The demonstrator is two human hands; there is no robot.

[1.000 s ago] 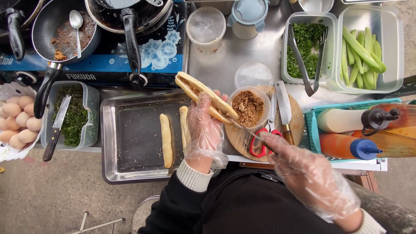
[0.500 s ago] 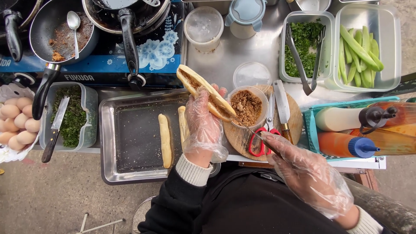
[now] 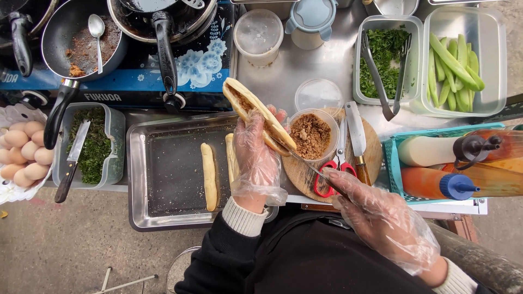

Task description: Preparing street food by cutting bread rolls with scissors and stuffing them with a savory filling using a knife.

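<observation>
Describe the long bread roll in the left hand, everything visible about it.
The bread roll is a slim, pale golden baguette, slit lengthwise and spread open, showing brownish filling along the cut. It lies slanted, one end toward the stove, the other over the small tub of brown shredded filling. The left hand, in a clear plastic glove, cradles it from below, fingers curled round its side. A thin metal utensil held by the gloved right hand reaches its near end. It is held above the steel tray, apart from the two rolls there.

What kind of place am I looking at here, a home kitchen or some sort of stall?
Most likely an outdoor street-food stall. A portable gas stove with pans stands beside tubs of chopped herbs and cucumber strips, sauce bottles fill a basket, and bare concrete ground lies below the metal tray.
</observation>
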